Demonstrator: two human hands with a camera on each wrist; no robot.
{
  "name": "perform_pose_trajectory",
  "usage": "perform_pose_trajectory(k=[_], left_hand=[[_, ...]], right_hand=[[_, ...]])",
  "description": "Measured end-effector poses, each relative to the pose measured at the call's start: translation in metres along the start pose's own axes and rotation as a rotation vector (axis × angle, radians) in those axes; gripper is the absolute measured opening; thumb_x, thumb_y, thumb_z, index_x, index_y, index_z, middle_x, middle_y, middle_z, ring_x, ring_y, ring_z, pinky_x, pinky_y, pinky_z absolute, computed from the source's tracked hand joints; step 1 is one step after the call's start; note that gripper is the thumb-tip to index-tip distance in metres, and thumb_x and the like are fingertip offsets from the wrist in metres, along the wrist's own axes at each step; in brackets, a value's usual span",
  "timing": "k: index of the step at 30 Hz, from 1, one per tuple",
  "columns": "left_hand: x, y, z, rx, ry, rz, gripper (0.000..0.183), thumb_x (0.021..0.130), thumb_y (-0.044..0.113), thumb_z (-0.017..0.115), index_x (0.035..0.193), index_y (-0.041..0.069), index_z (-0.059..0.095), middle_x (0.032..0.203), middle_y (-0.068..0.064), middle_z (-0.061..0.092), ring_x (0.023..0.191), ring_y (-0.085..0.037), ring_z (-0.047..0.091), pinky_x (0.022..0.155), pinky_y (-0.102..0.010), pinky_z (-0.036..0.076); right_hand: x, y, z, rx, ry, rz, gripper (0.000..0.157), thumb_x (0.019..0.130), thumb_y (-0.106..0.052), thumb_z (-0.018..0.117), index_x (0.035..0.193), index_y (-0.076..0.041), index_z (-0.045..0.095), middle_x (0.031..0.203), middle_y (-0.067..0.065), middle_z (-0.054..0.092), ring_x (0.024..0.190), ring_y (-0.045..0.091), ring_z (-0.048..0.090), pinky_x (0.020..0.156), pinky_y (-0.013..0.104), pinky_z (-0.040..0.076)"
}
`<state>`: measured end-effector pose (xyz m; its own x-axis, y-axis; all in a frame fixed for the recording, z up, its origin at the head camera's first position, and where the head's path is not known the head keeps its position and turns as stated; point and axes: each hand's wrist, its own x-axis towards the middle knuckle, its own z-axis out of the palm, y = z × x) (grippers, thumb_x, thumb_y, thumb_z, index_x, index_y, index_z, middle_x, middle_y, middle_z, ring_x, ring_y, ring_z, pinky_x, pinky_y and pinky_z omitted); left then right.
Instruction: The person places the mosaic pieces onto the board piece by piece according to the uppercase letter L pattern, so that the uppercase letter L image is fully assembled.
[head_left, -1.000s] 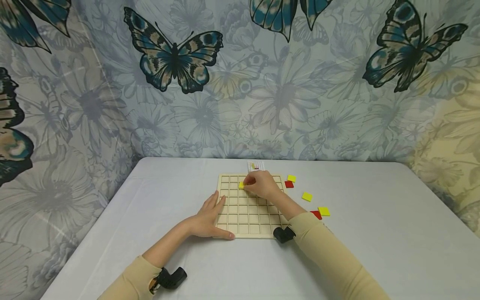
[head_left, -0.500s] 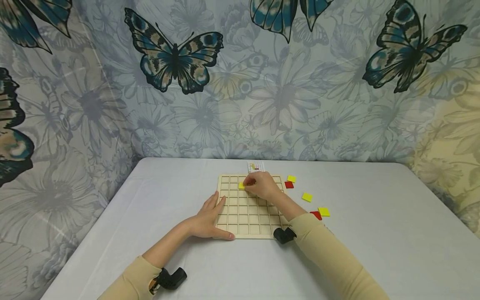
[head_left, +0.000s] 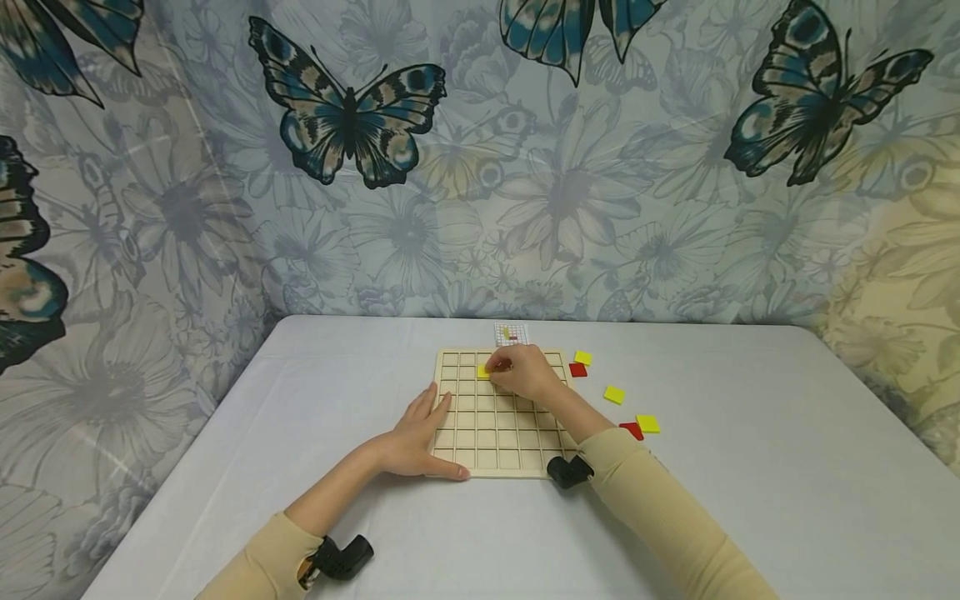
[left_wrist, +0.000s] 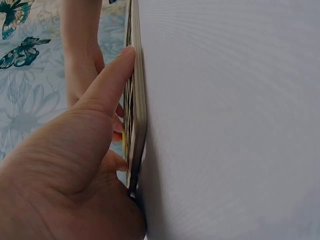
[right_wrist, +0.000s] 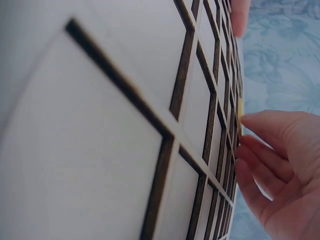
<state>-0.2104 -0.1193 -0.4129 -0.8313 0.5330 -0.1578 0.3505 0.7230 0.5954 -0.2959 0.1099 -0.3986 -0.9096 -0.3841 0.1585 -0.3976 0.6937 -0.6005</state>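
A pale wooden grid board lies on the table. My left hand is spread over its near left corner, fingers straight; in the left wrist view the thumb lies along the board's side edge. Toward the far side of the grid, my right hand bends its fingers at a yellow square tile in one of the cells. The right wrist view has a fingertip against that tile, which shows as a thin yellow strip. The other fingertips touch the grid, and whatever lies under them is hidden.
Right of the board lie loose yellow tiles and red tiles; one red tile is partly covered by the right sleeve. A small printed grid card sits behind the board. A butterfly-patterned wall hanging stands behind the table.
Almost nothing differs. The right hand's fingers have shifted very slightly at the yellow tile, while the left hand and the board stay where they were.
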Motion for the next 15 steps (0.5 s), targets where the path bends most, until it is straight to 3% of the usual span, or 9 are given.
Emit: perform_pose_trajectory(k=[15], left_hand=[[0.001,-0.004,0.0,-0.006,-0.003,0.009,0.118,0.077,0.051,0.079,0.154,-0.004,0.008,0.159,-0.025,-0.01,0.147,-0.039,-0.008,0.114,-0.058,0.01]], right_hand=[[-0.006,0.01,-0.013,0.149,0.073,0.16,0.013,0.091,-0.016,0.07,0.1,-0.009,0.075,0.095,0.002,0.072,0.093,0.023,0.065,0.083,0.041,0.05]])
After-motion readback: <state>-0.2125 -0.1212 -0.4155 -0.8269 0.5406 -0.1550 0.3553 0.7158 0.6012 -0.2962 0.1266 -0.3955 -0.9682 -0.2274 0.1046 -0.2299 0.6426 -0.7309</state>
